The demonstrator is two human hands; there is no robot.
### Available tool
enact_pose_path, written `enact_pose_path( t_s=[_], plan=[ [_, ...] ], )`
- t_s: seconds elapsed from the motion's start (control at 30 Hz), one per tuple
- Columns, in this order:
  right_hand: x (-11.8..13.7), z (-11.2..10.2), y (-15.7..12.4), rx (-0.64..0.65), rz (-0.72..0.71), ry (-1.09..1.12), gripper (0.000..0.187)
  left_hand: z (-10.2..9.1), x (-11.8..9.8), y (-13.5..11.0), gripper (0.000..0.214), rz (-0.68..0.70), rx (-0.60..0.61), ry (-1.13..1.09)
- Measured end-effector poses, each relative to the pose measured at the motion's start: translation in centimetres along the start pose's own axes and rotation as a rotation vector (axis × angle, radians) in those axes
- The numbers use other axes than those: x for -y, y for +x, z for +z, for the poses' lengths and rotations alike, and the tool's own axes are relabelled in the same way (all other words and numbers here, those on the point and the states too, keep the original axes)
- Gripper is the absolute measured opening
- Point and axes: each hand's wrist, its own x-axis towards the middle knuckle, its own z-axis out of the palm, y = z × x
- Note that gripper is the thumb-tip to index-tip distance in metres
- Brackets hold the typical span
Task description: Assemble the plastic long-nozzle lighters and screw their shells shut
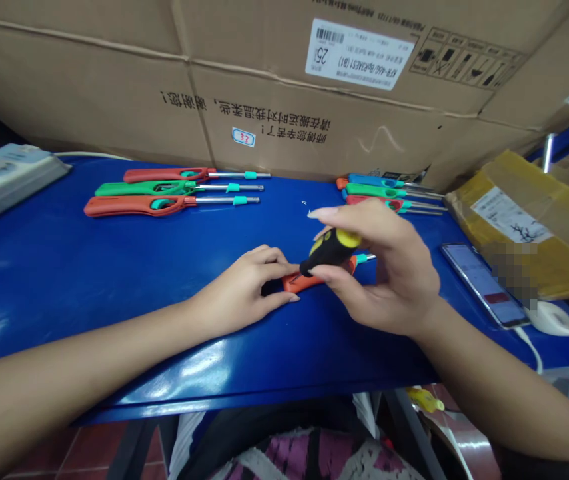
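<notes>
An orange long-necked lighter (296, 284) lies on the blue table in front of me, its metal neck pointing right with a teal piece of tape on it. My left hand (259, 283) pins the lighter's handle end between thumb and fingers. In my right hand (389, 280) is a screwdriver (329, 251) with a black and yellow handle, gripped by thumb and fingers. It tilts down to the left, its shaft low over the lighter's handle. My right hand covers part of the lighter's trigger area. Whether the tip sits in a screw I cannot tell.
Three long-necked lighters (139, 205) lie at the back left, several more (374, 191) at the back right. A cardboard box (264, 87) stands behind the table (189, 253). A phone (484, 283), a yellow package (559, 247) and a white charger (554, 319) are on the right, a power strip (9, 175) on the left.
</notes>
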Motion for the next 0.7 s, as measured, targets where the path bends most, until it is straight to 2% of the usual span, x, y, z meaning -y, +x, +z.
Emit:
enact_pose_path(
  t_s=[0.1,0.2,0.3,0.57,0.7],
  plan=[
    [-0.34,0.03,0.06,-0.019,-0.080,-0.056,0.037,0.01,-0.02,-0.05,0.023,-0.004,0.000,0.002],
    [-0.32,-0.12,0.03,0.062,-0.048,-0.011,0.036,0.02,0.01,-0.15,0.023,0.002,-0.005,0.005],
    [0.04,-0.29,0.08,0.086,-0.015,0.044,0.038,-0.03,-0.01,-0.16,0.023,0.004,-0.004,0.014],
    [0.07,-0.20,0.32,-0.028,-0.031,-0.082,0.022,-0.11,-0.23,-0.03,0.023,0.013,0.004,0.032],
    [0.12,-0.22,0.22,0.040,0.043,0.045,0.033,-0.06,-0.17,-0.11,0.025,0.021,-0.010,0.028]
  ],
)
